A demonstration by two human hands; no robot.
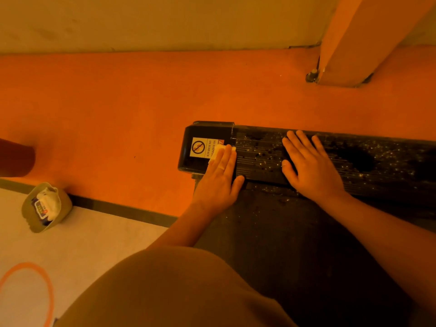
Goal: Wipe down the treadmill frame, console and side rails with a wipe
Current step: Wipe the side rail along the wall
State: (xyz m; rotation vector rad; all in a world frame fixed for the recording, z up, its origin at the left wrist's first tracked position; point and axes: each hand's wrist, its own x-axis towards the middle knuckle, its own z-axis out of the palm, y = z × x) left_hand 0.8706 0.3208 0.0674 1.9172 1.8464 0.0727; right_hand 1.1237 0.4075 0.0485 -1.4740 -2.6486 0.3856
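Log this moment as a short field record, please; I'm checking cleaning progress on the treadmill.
left hand: flat, pressing a white wipe onto the end cap
right hand: flat on the ribbed side rail, fingers spread, holding nothing
end cap: black, bears a "no stepping on surface" sticker, partly covered by the wipe
rail condition: pale specks and dark blotches along it
supplies: small tub on the floor to the left, white material and a packet inside
floor: orange beside the rail
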